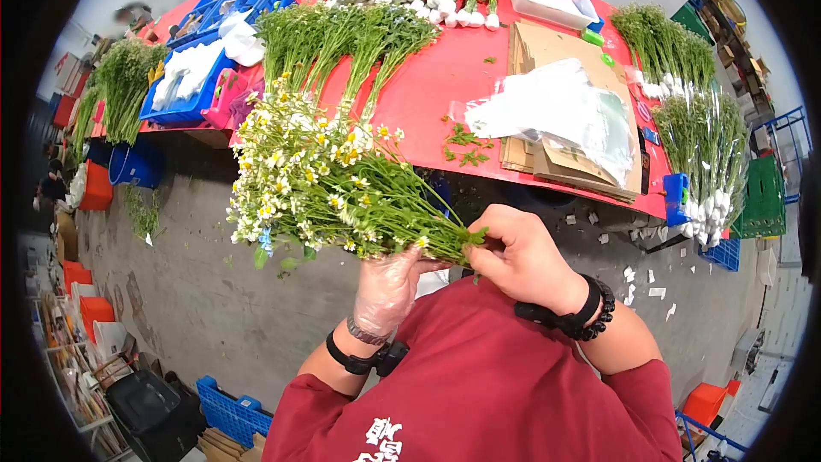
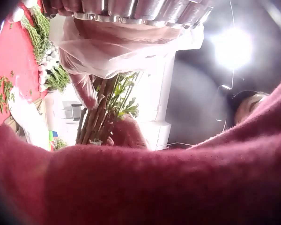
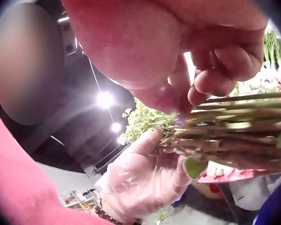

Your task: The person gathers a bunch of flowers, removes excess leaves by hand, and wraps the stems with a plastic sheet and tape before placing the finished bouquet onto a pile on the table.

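Observation:
A bunch of small white-and-yellow daisy-like flowers (image 1: pixel 295 167) lies slanted before the red shirt, blooms to the left and stems to the right. My left hand (image 1: pixel 385 287), in a clear plastic glove, grips the stems from below. In the right wrist view the gloved hand (image 3: pixel 143 180) wraps the bundled stems (image 3: pixel 234 136). My bare right hand (image 1: pixel 526 261) pinches at the stems on the right, thumb against curled fingers. Brown stems (image 2: pixel 96 117) pass the gloved fingers in the left wrist view. A bluish thing (image 1: pixel 266 242) hangs under the blooms.
The red table (image 1: pixel 410 120) carries more green bunches (image 1: pixel 342 43), some with white-wrapped ends. Clear plastic sleeves (image 1: pixel 556 107) lie on cardboard (image 1: pixel 534 43). A blue tray (image 1: pixel 188 77) holds white pieces. Wrapped bunches (image 1: pixel 705 145) stand at the right; paper scraps (image 1: pixel 657 293) litter the floor.

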Demonstrator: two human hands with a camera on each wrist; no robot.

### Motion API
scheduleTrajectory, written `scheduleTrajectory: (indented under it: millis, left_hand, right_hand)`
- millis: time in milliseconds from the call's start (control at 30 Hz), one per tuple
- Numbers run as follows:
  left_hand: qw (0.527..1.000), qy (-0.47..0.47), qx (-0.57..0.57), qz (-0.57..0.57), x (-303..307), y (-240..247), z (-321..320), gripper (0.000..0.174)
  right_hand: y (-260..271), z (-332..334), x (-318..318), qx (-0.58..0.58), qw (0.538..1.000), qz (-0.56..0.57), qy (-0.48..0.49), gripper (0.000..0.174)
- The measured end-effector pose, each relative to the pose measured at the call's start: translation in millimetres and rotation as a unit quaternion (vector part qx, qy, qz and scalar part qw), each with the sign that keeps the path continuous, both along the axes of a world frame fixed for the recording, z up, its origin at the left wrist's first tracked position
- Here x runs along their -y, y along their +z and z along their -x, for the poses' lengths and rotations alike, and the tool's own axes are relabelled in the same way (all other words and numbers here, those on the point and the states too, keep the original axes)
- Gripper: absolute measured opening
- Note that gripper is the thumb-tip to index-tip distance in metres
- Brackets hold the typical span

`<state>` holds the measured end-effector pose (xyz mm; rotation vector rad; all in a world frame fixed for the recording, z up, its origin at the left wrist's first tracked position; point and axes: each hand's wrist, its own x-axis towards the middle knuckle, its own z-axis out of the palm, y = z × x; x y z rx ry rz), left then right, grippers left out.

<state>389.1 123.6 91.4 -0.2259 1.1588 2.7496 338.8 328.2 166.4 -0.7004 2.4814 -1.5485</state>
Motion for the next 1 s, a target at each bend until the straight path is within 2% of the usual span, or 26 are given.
scheduleTrajectory:
  millis: [33, 100, 167, 233, 300, 367, 433, 500, 567, 633, 700, 733, 800, 833, 900, 967, 1000]
  left_hand:
    - [1.000, 0.001, 0.000, 0.000, 0.6, 1.0, 0.3, 0.029]
    - [1.000, 0.009, 0.014, -0.008, 1.8, 5.6, 2.4, 0.027]
    - [1.000, 0.008, 0.024, -0.016, 3.5, 4.3, 2.0, 0.026]
    - [0.999, 0.004, 0.034, -0.021, 5.0, 5.7, 1.2, 0.025]
    - [0.999, -0.001, 0.042, -0.019, 2.0, 9.5, 2.7, 0.024]
    - [0.999, 0.001, 0.030, -0.012, 0.4, 10.0, 3.9, 0.025]
    - [0.999, 0.005, 0.035, 0.004, -2.2, 17.8, 5.7, 0.025]
    - [1.000, 0.009, 0.017, 0.012, -3.1, 19.9, 6.8, 0.025]
    - [0.999, -0.011, 0.034, 0.029, -4.7, 20.4, 9.7, 0.025]
    - [0.999, -0.011, 0.040, 0.021, -9.4, 24.9, 14.6, 0.026]
    - [0.997, -0.035, 0.034, 0.067, -13.4, 31.4, 18.5, 0.028]
    - [0.994, -0.060, 0.049, 0.080, -14.7, 35.4, 19.9, 0.035]
    - [0.993, -0.069, 0.029, 0.096, -18.8, 40.8, 23.4, 0.034]
    - [0.990, -0.077, 0.012, 0.113, -21.1, 43.3, 24.6, 0.033]
    - [0.992, -0.077, 0.008, 0.100, -24.6, 48.4, 26.3, 0.028]
    - [0.978, -0.099, -0.041, 0.177, -27.2, 49.6, 27.4, 0.027]
    - [0.978, -0.102, -0.041, 0.176, -29.6, 51.1, 27.9, 0.027]
  right_hand:
    - [-1.3, -0.4, -2.6, -0.071, 0.995, -0.068, 0.007, 0.009]
    - [4.6, -5.5, -7.6, 0.065, 0.994, 0.053, -0.066, 0.010]
    - [-7.1, 2.1, -16.1, 0.096, 0.970, 0.148, -0.169, 0.011]
    - [-7.9, 13.2, -31.4, 0.053, 0.982, 0.005, -0.183, 0.012]
    - [-9.9, 19.0, -39.9, 0.080, 0.976, -0.169, -0.116, 0.027]
    - [-17.1, 14.9, -42.8, 0.049, 0.970, -0.221, -0.089, 0.031]
    - [-14.1, 9.4, -41.0, 0.052, 0.973, -0.215, -0.067, 0.034]
    - [-16.4, 1.8, -42.7, 0.157, 0.984, -0.069, -0.037, 0.041]
    - [-15.0, 0.6, -46.9, 0.192, 0.978, -0.047, 0.067, 0.053]
    - [-11.2, -5.0, -40.8, 0.202, 0.976, -0.033, 0.080, 0.056]
    - [-9.7, -3.8, -41.4, 0.200, 0.974, -0.071, 0.080, 0.052]
    - [-13.6, -3.2, -43.6, 0.220, 0.970, -0.076, 0.070, 0.050]
    - [-25.6, -4.5, -52.0, 0.291, 0.953, -0.060, 0.051, 0.040]
    - [-32.0, -6.1, -56.0, 0.291, 0.954, -0.062, 0.049, 0.040]
    - [-39.9, -8.9, -62.0, 0.336, 0.940, 0.037, 0.035, 0.033]
    - [-41.9, -11.2, -68.9, 0.347, 0.935, 0.058, 0.043, 0.034]
    - [-42.5, -12.4, -72.0, 0.356, 0.930, 0.078, 0.053, 0.036]
